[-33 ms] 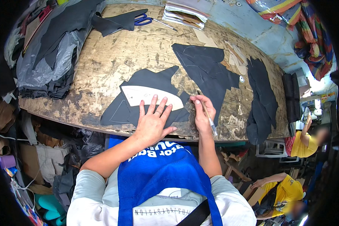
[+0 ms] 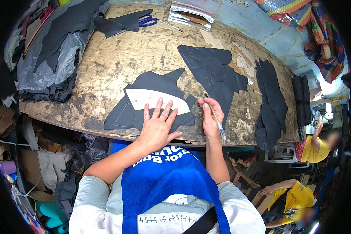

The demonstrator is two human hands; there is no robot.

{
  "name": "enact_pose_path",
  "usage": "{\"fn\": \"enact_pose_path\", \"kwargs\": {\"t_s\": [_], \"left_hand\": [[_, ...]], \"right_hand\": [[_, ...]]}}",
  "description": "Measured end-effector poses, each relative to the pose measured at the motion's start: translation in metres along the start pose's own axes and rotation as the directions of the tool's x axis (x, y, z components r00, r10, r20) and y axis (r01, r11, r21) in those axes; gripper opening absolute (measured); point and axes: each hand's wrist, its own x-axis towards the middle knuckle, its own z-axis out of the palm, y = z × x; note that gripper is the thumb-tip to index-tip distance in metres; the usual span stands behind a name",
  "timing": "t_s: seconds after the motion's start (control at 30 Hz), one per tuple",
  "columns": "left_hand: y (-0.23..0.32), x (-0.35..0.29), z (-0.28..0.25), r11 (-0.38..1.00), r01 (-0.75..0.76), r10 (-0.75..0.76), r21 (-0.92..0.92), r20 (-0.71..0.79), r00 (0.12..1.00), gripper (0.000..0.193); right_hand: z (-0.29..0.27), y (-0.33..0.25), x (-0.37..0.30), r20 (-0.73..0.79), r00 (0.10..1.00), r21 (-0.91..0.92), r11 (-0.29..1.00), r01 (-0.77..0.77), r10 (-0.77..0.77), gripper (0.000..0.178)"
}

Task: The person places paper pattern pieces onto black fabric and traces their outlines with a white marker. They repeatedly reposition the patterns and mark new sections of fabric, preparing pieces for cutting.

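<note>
Clear plastic bag (image 2: 76, 41) of black fabric well left of white curved template (image 2: 146, 100), likely lying there to leave room; black fabric pieces (image 2: 150, 80) under template; blue-handled scissors (image 2: 148, 20) beyond template, apparently out of way; left hand (image 2: 156, 126) on template, fingers spread wide, seemingly pinning it flat; right hand (image 2: 212, 117) just right of template, fingers narrow, pinching pen (image 2: 221, 131) near far end, probably for control

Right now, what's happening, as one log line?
left hand: fingers spread on white template | right hand: holding pen | beneath template: black fabric | surface: wooden table
</note>
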Motion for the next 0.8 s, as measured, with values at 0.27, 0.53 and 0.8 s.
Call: {"fn": "enact_pose_path", "kwargs": {"t_s": [0.27,0.53,0.8], "left_hand": [[-0.003,-0.004,-0.003,0.999,-0.003,0.004,-0.032,0.041,0.999,0.074],[-0.003,-0.001,-0.003,1.000,-0.006,0.007,-0.020,0.063,0.998,0.077],[-0.005,0.002,-0.004,0.998,-0.011,0.021,-0.067,0.152,0.988,0.075]], "right_hand": [[-0.001,0.001,-0.001,0.092,0.996,-0.194,0.981,0.011,0.007,0.023],[0.005,-0.010,0.011,-0.032,0.995,0.006,0.996,-0.094,0.094,0.028],[0.075,-0.030,0.013,0.487,0.859,0.006,0.982,-0.188,0.161,0.010]]}}
